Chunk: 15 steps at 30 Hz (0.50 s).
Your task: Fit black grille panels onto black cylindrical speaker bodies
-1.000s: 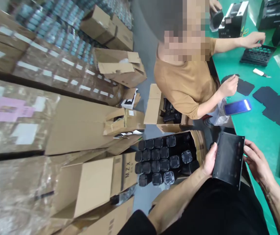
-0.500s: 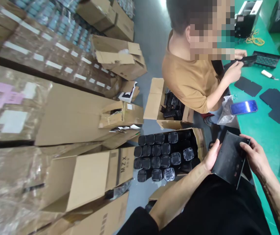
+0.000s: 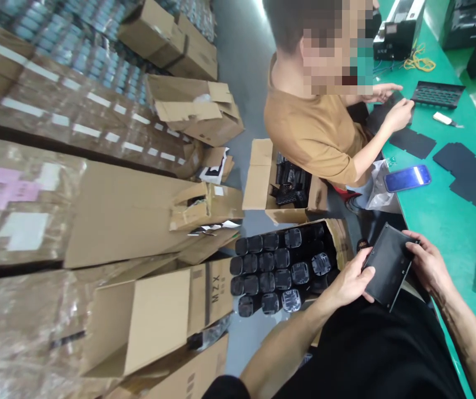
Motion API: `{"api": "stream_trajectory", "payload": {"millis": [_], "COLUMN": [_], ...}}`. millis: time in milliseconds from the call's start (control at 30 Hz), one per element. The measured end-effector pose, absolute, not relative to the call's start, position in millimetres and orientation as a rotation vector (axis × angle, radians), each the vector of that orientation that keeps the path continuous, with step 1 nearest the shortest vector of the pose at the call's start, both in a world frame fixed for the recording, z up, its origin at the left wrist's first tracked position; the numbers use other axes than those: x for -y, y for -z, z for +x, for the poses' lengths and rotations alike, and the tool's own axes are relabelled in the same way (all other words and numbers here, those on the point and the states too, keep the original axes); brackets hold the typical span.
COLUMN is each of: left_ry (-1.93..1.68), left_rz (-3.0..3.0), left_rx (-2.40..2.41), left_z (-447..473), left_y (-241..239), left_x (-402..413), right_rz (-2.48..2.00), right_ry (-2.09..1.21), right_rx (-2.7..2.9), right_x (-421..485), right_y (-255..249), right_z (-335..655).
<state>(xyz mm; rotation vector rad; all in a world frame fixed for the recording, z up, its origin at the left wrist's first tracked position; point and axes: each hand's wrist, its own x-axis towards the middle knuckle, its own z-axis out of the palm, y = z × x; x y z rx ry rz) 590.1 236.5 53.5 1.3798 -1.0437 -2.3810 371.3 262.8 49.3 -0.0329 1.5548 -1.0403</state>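
Note:
A flat black rectangular plastic panel (image 3: 390, 266) with raised edges is held over my lap, tilted. My left hand (image 3: 353, 277) grips its left edge, thumb on the face and fingers beneath. On the upper right edge my right hand (image 3: 425, 259) closes, the thumb pressing the face near the corner. The fingers under the panel are hidden. To the left below stands an open carton (image 3: 338, 238) packed with several rows of black plastic parts (image 3: 266, 261) with rounded ends.
A co-worker (image 3: 308, 122) sits ahead, holding a thin black sheet (image 3: 381, 115) at the green table (image 3: 433, 221). On the table lie a blue phone (image 3: 408, 178), black sheets (image 3: 464, 160) and a slotted black part (image 3: 439, 94). Cardboard boxes (image 3: 138, 205) line the left.
My left hand has shifted its hold, with the thumb now on the panel's face. The co-worker's hands have moved apart from the slotted part with the sheet. The view has turned slightly.

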Motion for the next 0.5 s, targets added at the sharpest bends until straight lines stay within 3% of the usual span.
{"api": "stream_trajectory", "payload": {"millis": [500], "left_ry": [2.244], "left_rz": [1.491], "left_rx": [1.493], "left_z": [578.0], "left_y": [-50.5], "left_x": [-242.0], "right_rz": [-0.202], "right_ry": [1.064], "right_rx": [-1.773], "right_x": [-270.3], "right_y": [-17.9], "right_z": [365.5]}}
